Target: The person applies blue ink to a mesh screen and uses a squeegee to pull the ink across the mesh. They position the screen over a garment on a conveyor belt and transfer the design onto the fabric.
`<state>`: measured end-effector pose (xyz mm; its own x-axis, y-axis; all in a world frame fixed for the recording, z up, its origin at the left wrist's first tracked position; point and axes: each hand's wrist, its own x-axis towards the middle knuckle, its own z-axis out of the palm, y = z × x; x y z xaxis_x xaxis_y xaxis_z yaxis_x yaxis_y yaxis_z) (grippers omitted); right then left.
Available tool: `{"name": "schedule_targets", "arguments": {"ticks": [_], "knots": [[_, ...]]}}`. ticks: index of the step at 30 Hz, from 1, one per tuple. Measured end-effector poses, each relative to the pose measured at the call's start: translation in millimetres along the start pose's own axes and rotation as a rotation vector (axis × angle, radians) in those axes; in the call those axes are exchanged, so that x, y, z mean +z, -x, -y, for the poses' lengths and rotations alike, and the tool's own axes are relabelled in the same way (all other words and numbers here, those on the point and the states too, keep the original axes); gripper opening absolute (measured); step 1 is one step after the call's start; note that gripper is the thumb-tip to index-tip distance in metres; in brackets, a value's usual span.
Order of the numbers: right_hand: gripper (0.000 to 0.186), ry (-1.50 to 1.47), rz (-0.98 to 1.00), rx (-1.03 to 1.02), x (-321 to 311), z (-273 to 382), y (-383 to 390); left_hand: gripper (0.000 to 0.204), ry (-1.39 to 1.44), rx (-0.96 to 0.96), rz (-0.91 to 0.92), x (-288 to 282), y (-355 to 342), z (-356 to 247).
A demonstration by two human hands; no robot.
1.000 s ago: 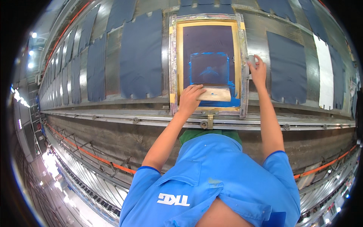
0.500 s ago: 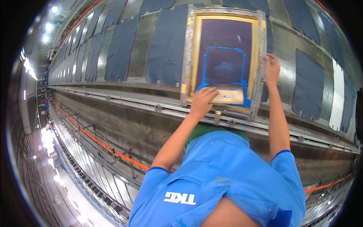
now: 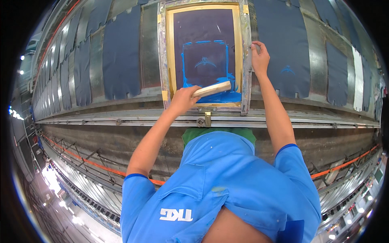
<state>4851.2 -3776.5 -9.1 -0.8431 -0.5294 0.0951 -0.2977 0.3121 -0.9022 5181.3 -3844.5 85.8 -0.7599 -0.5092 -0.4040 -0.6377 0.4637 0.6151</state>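
Observation:
My left hand [image 3: 184,99] is closed round one end of a wooden-handled squeegee [image 3: 212,89]. The squeegee lies slanted across the near end of a printing screen, its right end farther from me. Bright blue ink [image 3: 223,97] pools beside and below it. More ink outlines a rectangle on the dark mesh [image 3: 204,30], around a small winged or fan-shaped design [image 3: 205,62]. At the right side of the screen's worn frame [image 3: 246,60], my right hand [image 3: 260,57] has its fingers curled against the edge. The squeegee hides part of the ink.
Dark fabric pieces [image 3: 121,52] lie in rows on the long metal table. One piece [image 3: 281,44] right of the screen bears a blue print. A metal rail [image 3: 291,119] runs along the near edge, with a brass-coloured stop [image 3: 208,119] under the screen. Farther right lies a white strip [image 3: 358,79].
The screen has shifted left along the table, and a printed fabric piece now shows to its right. The squeegee has turned from nearly level to slanted, baring more blue ink.

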Motion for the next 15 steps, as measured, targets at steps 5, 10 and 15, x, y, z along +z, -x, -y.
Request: {"name": "schedule_targets", "arguments": {"ticks": [5, 10, 15], "knots": [[0.022, 0.112, 0.027, 0.067, 4.8, -2.0, 1.8, 0.043, 0.039, 0.009, 0.431, -24.8, -57.9, 38.8], [0.029, 0.471, 0.17, 0.008, -8.5, 9.5, -4.5, 0.054, 0.124, 0.004, 0.649, -43.0, -106.7, 63.3], [0.043, 0.477, 0.45, -0.435, -5.3, 98.0, -8.1, 0.047, -0.008, 0.053, 0.307, -90.6, -138.7, 55.1]]}}
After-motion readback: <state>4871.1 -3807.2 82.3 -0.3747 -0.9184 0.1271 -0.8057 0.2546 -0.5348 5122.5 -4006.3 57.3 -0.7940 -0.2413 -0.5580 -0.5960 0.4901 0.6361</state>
